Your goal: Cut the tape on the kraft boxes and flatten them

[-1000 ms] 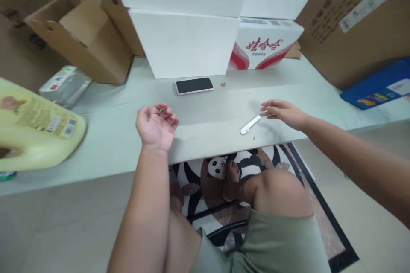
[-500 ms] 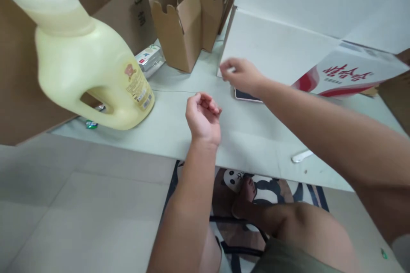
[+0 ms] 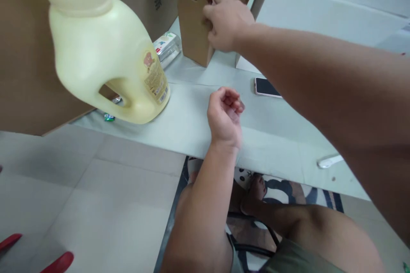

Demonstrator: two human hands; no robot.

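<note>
My right hand (image 3: pixel 226 19) reaches far forward and to the left, its fingers closed on the top edge of a small open brown cardboard box (image 3: pixel 192 34) at the back of the pale table (image 3: pixel 198 123). My left hand (image 3: pixel 224 115) rests palm up near the table's front edge. Its fingers are curled shut over the palm, so whatever is inside is hidden. A big pale yellow jug with a handle (image 3: pixel 105 59) stands to the left of both hands.
A black phone (image 3: pixel 267 87) lies behind my right forearm. A white plastic stick (image 3: pixel 329 161) lies at the front right edge. A silver packet (image 3: pixel 166 47) sits between jug and box, with white cartons (image 3: pixel 320 21) behind. My bare knees are under the table.
My view swung left. My right hand left the white stick, crossed over the phone and took hold of the cardboard box. My left hand, open with small metal pieces in it, curled shut.
</note>
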